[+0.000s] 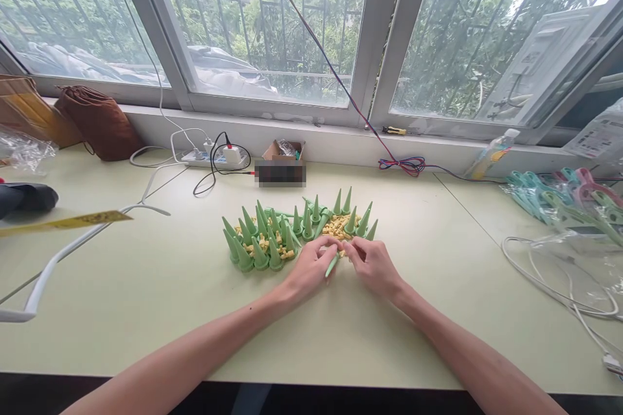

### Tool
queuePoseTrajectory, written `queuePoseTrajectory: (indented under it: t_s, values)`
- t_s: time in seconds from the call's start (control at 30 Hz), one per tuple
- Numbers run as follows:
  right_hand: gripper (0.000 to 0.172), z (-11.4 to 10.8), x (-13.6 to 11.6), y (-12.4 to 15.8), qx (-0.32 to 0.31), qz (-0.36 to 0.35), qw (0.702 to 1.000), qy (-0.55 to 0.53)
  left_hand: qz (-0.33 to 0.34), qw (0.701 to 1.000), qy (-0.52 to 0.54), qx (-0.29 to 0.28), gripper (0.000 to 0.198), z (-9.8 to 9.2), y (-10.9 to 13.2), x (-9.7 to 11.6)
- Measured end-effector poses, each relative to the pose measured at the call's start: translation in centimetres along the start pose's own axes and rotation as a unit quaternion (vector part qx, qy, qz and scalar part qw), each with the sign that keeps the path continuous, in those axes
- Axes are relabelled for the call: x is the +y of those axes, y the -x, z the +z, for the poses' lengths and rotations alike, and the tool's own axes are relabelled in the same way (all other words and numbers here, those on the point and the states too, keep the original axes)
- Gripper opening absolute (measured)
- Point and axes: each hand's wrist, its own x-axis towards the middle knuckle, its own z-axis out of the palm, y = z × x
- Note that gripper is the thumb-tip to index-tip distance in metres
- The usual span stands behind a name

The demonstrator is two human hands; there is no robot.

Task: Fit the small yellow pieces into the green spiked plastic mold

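My left hand (311,266) is closed around a green cone (331,265), whose pointed end sticks out toward me below the fingers. Close beside it, my right hand (374,266) is pinched at the cone's other end. What sits between those right fingertips is too small to make out. Just beyond the hands lies a pile of small yellow pieces (335,227). Several upright green cones (260,258) stand in a cluster to the left, with yellow pieces among them. More green cones (363,227) stand behind my right hand.
At the back are a power strip (187,159) with cables, a small cardboard box (294,150) and a blurred dark object (280,174). A brown bag (100,123) stands far left. Bagged plastic clips (569,198), a white cable (549,282) and a bottle (491,154) are on the right.
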Motion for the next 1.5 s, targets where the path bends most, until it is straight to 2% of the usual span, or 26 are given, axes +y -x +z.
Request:
queuePoseTrajectory:
  t_s: [0.3, 0.53, 0.73, 0.9, 1.03, 1.5]
  values:
    - [0.044, 0.09, 0.04, -0.04, 0.001, -0.005, 1.000, 0.003, -0.029, 0.997, 0.066, -0.015, 0.027, -0.07, -0.23, 0.42]
    - [0.045, 0.00, -0.02, 0.12, 0.000, -0.004, 1.000, 0.007, -0.029, 0.997, 0.065, -0.013, 0.025, 0.03, -0.21, 0.46]
    - [0.045, 0.06, -0.07, 0.00, 0.003, -0.012, 1.000, 0.009, -0.019, 1.000, -0.013, 0.007, 0.021, 0.24, 0.34, 0.22]
    - [0.044, 0.06, -0.18, 0.06, 0.003, -0.018, 1.000, 0.002, 0.067, 0.988, -0.125, 0.055, 0.015, 0.31, 0.70, 0.35]
    - [0.043, 0.07, -0.08, 0.11, -0.001, -0.013, 1.000, -0.009, 0.115, 0.974, -0.183, 0.069, 0.012, 0.32, 0.64, 0.24]
    - [0.046, 0.11, 0.31, -0.10, 0.039, 0.011, 0.999, -0.009, 0.119, 0.969, -0.202, 0.081, 0.016, 0.10, 0.52, 0.12]
